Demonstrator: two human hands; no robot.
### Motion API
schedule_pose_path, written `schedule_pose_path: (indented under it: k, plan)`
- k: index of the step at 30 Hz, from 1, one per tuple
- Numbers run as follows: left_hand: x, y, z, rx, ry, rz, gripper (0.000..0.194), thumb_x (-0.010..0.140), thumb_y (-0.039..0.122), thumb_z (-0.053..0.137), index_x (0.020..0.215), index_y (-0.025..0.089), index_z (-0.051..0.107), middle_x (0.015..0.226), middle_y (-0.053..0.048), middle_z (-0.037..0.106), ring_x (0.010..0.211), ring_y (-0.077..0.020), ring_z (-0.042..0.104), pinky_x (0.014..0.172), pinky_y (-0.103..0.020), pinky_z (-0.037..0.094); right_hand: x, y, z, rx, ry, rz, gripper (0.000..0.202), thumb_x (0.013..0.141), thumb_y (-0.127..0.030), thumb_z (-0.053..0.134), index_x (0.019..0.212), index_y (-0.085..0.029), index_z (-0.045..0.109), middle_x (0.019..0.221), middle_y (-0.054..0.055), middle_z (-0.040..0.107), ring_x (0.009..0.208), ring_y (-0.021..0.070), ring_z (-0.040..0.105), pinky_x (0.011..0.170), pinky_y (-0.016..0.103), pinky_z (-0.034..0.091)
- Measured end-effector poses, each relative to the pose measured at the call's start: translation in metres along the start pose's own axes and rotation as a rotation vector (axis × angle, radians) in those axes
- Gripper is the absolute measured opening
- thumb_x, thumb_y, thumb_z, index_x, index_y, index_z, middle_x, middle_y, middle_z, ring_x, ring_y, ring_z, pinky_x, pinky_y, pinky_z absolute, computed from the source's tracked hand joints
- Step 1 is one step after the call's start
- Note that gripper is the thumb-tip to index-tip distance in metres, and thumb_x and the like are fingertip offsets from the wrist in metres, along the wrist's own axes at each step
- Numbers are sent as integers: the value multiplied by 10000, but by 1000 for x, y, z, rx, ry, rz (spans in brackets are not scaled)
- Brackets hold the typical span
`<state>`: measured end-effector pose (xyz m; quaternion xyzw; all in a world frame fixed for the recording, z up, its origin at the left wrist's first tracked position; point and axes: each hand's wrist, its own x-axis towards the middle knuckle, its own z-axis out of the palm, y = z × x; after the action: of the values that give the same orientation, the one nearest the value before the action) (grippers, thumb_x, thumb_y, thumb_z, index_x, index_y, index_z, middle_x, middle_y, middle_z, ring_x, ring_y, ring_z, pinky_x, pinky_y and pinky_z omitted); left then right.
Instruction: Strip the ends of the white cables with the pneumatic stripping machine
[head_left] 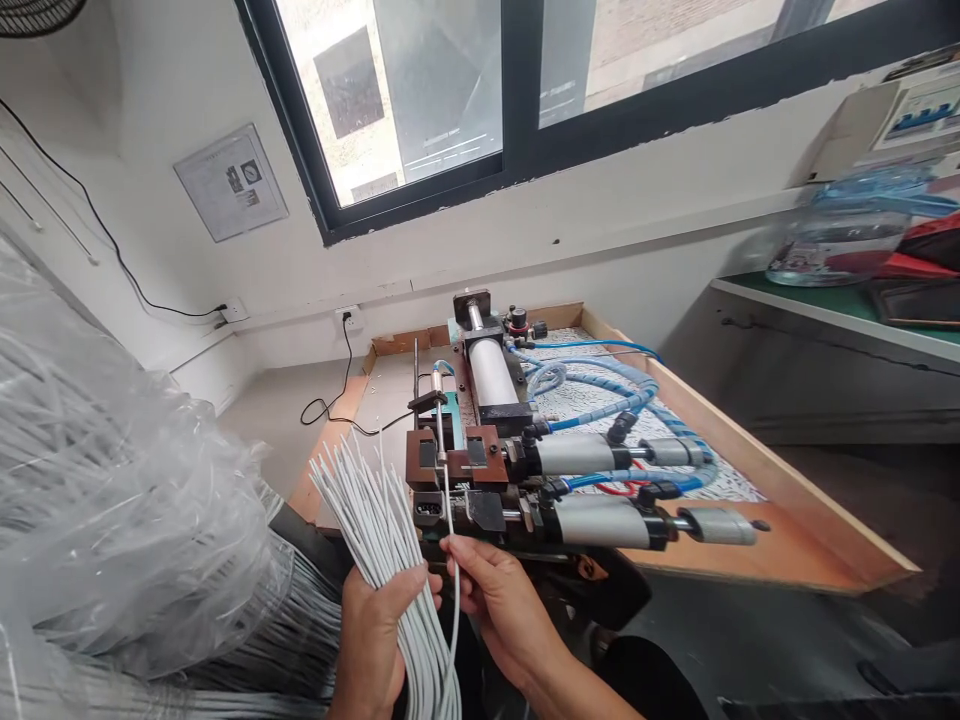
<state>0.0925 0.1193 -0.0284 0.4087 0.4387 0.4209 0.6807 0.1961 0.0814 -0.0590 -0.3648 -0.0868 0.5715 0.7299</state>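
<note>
Two-handed, with the grey-white bundle [367, 510] clasped in the left hand [375, 635] and the single cable [456, 600] pinched in the right hand [502, 600], keep that strand straight between the brown blocks [495, 462], bundle tips well aside.

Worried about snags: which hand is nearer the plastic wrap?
Left. The left hand, around the cable bundle, is right of the plastic wrap; the right hand, pinching one cable, is farther right.

Air cylinders [592, 453] and blue hoses [600, 385] block right side of machine; open strip of table [375, 395] left of it, beyond cable bundle [382, 530].
</note>
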Motion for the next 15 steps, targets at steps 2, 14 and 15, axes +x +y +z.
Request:
schedule_pose_path:
  k: [2,14,15]
  plan:
    - [0,1,1,1,0,10,134,516,141,681,636,114,629,523,-19,638,485,-159,592,479,-261,466,2,0,0,28,-4,17,227,582,-308,687,644,-94,643,483,-37,453,405,30,298,380,162,190]
    - [-3,-2,4,-9,-87,47,138,520,95,664,651,113,626,521,-16,633,464,-133,545,463,-250,435,-7,-4,13,-17,-197,69,255,595,-347,673,541,-123,565,483,-34,455,465,78,405,481,217,347]
    - [-3,-2,4,-9,-108,53,133,526,95,661,653,114,626,538,-18,638,485,-138,551,481,-255,439,-9,-4,12,-58,-171,28,251,595,-348,673,549,-124,570,486,-33,462,471,79,403,483,215,343]
